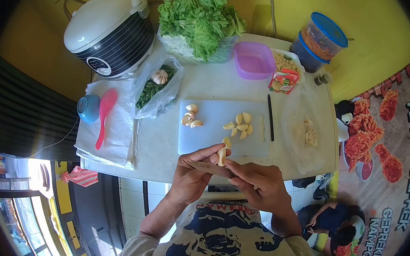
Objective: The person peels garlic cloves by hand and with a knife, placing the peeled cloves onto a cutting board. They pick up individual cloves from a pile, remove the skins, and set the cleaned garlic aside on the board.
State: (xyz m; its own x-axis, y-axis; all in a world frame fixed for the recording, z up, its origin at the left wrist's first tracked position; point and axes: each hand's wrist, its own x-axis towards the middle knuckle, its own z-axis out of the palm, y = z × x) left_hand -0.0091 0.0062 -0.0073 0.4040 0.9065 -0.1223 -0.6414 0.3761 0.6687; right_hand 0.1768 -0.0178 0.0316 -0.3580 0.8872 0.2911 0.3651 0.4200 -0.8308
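Observation:
My left hand (pixel 190 177) pinches a garlic clove (pixel 221 156) upright between thumb and fingers, and a strip of peel or second piece stands just above it. My right hand (pixel 261 180) is closed on a small knife, its blade (pixel 207 167) pointing left, just below the clove. Both hands are at the near edge of a white cutting board (pixel 199 142). Several cloves in their skins (pixel 191 117) lie at the board's left. Several peeled cloves (pixel 242 123) lie right of its middle. The knife's handle is hidden in my fingers.
Around the board are a plastic bag of green chillies (pixel 153 88) with a garlic bulb, a black stick (pixel 270 117) and garlic skins (pixel 310 132) on plastic. A rice cooker (pixel 111 29), lettuce (pixel 199 17) and purple tub (pixel 254 60) stand behind. A person (pixel 330 219) sits lower right.

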